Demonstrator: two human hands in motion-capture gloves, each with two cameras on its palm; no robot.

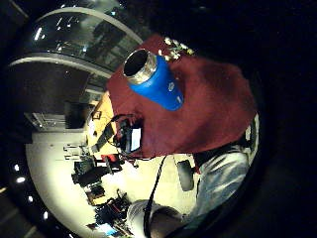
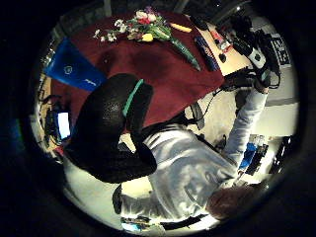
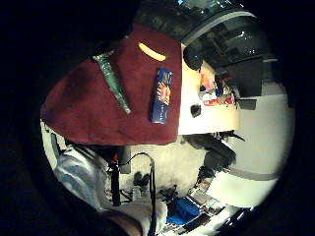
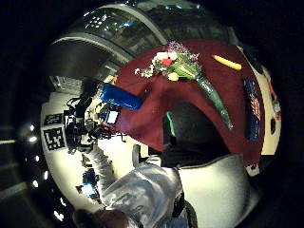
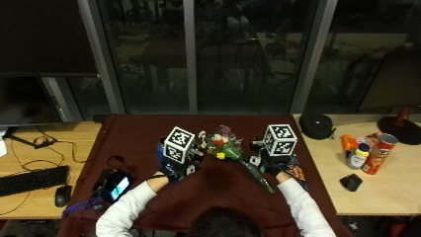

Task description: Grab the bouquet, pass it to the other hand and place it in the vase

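Observation:
A bouquet [image 5: 227, 148] of mixed flowers lies on the dark red cloth [image 5: 138, 133], its green wrapped stem [image 5: 258, 177] pointing toward the person. My left hand [image 5: 170, 169] hovers to the bouquet's left, in front of the blue bottle vase [image 5: 160, 152] with a metal rim. The left palm views show the vase [image 1: 156, 82] standing on the cloth and the bouquet [image 2: 148, 29] lying apart from the hand. My right hand [image 5: 276, 167] hovers beside the stem [image 3: 113, 81]. Neither hand holds anything. The bouquet [image 4: 180, 66] touches neither glove.
A long blue box [image 3: 162, 96] and a yellow object [image 3: 151, 51] lie on the cloth right of the stem. A lit phone with cables [image 5: 113, 186] sits at the cloth's left edge. A keyboard [image 5: 31, 180], black cap [image 5: 317, 126] and cans [image 5: 378, 153] stand on the wooden table.

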